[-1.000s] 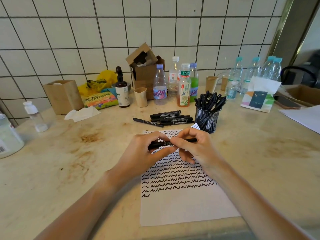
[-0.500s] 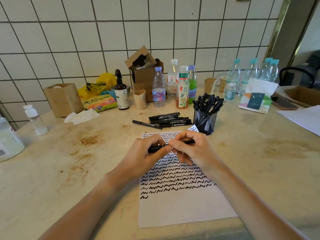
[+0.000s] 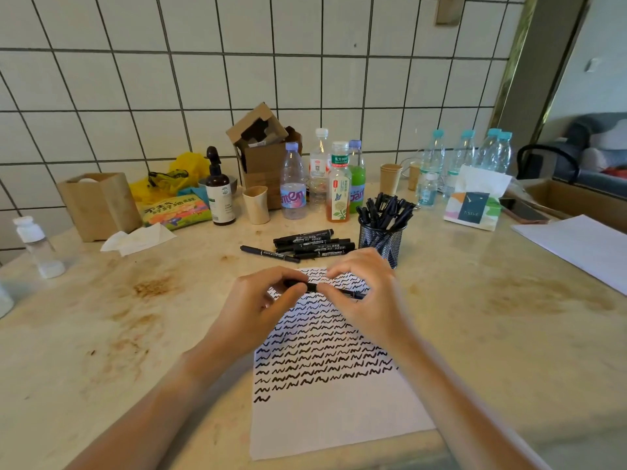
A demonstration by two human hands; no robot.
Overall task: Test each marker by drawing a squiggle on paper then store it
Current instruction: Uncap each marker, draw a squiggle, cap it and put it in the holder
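Tiled wall backed the worktop [image 3: 475,334]; a light, rigid marker [image 3: 314,287] was pinched at both ends by left hand [image 3: 258,308] and right hand [image 3: 368,293].

hands [image 3: 315,300] gripping marker [image 3: 314,287], over paper [image 3: 336,418]

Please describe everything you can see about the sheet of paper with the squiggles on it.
The paper is a white sheet lying flat on the stained table, with its near edge at the table's front edge. Rows of black squiggles fill its upper part; the last row holds one squiggle at the left, and the lower part is blank. The left hand and right hand hold a black marker over its top, hiding part of it. Whether they touch the sheet cannot be told.
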